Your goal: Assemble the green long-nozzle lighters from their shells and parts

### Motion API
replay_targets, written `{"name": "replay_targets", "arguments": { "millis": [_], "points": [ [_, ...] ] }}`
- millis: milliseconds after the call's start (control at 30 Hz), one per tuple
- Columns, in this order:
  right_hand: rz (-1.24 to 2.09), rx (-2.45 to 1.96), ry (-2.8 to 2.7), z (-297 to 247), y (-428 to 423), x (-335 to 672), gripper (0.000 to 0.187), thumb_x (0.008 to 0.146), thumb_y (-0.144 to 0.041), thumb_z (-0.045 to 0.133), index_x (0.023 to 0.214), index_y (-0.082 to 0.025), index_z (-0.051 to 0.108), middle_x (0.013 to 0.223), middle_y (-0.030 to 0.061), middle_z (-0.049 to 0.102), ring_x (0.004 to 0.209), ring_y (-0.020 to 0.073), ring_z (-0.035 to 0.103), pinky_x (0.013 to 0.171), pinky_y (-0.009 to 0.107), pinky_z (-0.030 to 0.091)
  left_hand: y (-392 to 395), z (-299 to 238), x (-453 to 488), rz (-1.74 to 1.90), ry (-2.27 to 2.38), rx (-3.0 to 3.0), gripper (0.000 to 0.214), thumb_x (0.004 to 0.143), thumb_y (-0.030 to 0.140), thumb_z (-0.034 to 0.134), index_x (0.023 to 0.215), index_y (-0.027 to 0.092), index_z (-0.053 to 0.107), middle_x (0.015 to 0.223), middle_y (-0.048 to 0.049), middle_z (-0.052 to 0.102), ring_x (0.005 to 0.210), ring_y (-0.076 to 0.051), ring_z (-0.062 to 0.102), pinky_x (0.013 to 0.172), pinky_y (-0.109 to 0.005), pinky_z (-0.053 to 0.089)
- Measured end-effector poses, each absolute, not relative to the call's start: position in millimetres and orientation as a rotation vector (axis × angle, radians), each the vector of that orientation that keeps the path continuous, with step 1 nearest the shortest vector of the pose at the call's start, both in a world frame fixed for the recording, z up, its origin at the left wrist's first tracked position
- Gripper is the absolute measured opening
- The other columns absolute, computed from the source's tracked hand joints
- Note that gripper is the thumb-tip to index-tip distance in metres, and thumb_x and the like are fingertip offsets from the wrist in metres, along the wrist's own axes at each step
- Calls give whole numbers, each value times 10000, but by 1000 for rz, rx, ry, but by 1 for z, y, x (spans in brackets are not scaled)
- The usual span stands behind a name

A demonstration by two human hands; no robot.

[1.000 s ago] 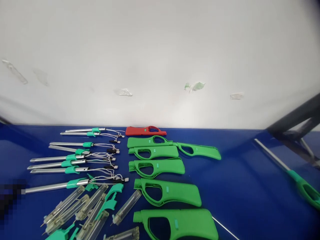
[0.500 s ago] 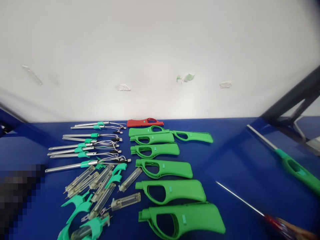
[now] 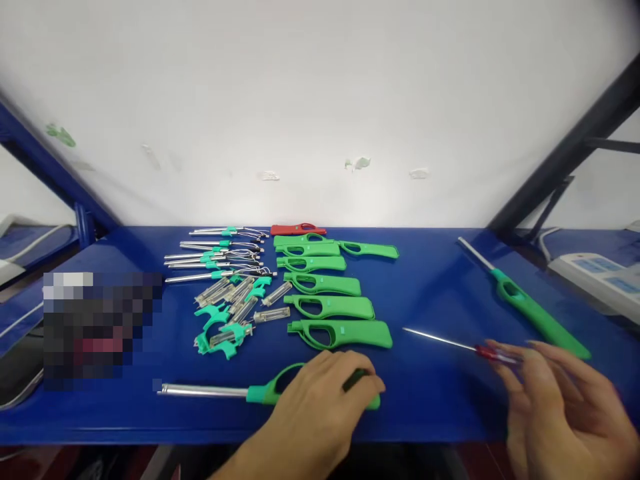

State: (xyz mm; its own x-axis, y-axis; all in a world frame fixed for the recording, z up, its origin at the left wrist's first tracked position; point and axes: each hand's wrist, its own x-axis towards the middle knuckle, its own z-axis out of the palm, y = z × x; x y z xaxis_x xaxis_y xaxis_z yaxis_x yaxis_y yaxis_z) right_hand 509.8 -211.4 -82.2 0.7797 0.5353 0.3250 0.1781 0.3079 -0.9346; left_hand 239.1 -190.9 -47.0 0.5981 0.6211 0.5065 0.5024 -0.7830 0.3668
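Observation:
My left hand (image 3: 320,407) is closed over the green handle of a long-nosed gas lighter (image 3: 205,391) at the table's front edge; its metal tube points left. In my right hand (image 3: 555,400) is a thin screwdriver (image 3: 440,339) with a red and clear handle, its tip pointing left above the table. Beyond my left hand lies a column of green lighter handle shells (image 3: 330,307), with a red shell (image 3: 299,229) at the back. Another whole green lighter (image 3: 543,313) rests at the right.
Left of the shells lie metal lighter tubes with wires (image 3: 200,276), clear fuel tanks (image 3: 273,315) and teal trigger pieces (image 3: 213,313). A blurred dark item (image 3: 100,333) sits at the left. At the far right is a white power strip (image 3: 600,273). Dark frame posts (image 3: 530,147) flank the table.
The view has drawn back and shows more of the table. Both hands are now in sight, the left on a lighter, the right holding the screwdriver.

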Motion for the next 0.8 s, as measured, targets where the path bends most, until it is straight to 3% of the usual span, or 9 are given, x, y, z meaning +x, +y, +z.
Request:
{"name": "replay_targets", "arguments": {
  "millis": [133,300,400,567,800],
  "points": [
    [295,-1180,-584,-40,-204,493,407,875,-557,891,1104,-226,824,1011,30,784,938,202,752,875,364,621,-193,-45,239,907,972,2586,340,1030,-5,508,1218,229,668,1208,-27,755,960,-195,732,866,-324,602],
    [289,-953,-778,22,-195,465,211,948,-501,845,996,-295,832,895,46,714,838,213,712,740,375,601,-191,-48,240,904,993,2520,198,1100,132,558,1223,212,691,1189,-40,745,1002,-197,747,889,-317,598],
    [366,-818,-953,42,-194,443,236,973,-521,817,957,-286,801,870,24,661,719,173,670,646,349,572,-190,-48,240,908,972,2483,189,1113,149,540,1142,201,718,1166,-47,739,988,-196,747,896,-321,591],
    [309,-776,-1145,21,-195,422,201,1077,-417,708,1004,-248,788,906,1,667,735,134,687,638,295,576,-188,-47,240,931,945,2399,195,1105,151,559,1101,203,748,1135,-42,742,951,-184,741,865,-303,574],
    [263,-794,-1173,-8,-194,421,204,1122,-342,630,1036,-232,778,862,-2,676,676,131,687,588,278,578,-188,-42,240,926,955,2294,179,1059,140,623,1054,221,782,1115,-25,751,956,-171,748,873,-281,569]
  ]
}}
